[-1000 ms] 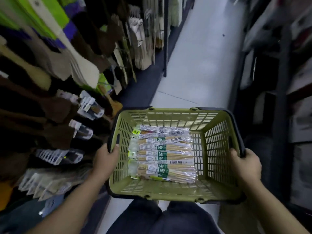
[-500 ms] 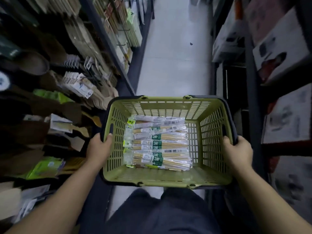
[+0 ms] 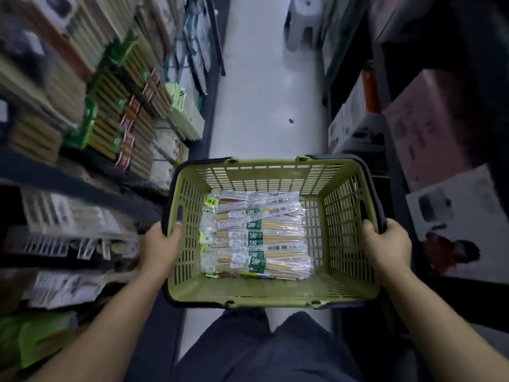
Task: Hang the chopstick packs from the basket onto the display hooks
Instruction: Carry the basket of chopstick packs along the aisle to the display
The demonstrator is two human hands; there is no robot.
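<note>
the person is holding the green basket [image 3: 271, 292] by its side rims. the left hand [image 3: 161, 248] is gripping the 9 o'clock rim and the right hand [image 3: 385, 245] the 3 o'clock rim, fingers [image 3: 371, 232] curled around the edge. the chopstick packs [image 3: 256, 235] are lying stacked flat on the basket bottom between the hands, nearer the left one, touching neither. their long axes are running 9 to 3 o'clock, clear header ends pointing to 9 o'clock.
</note>
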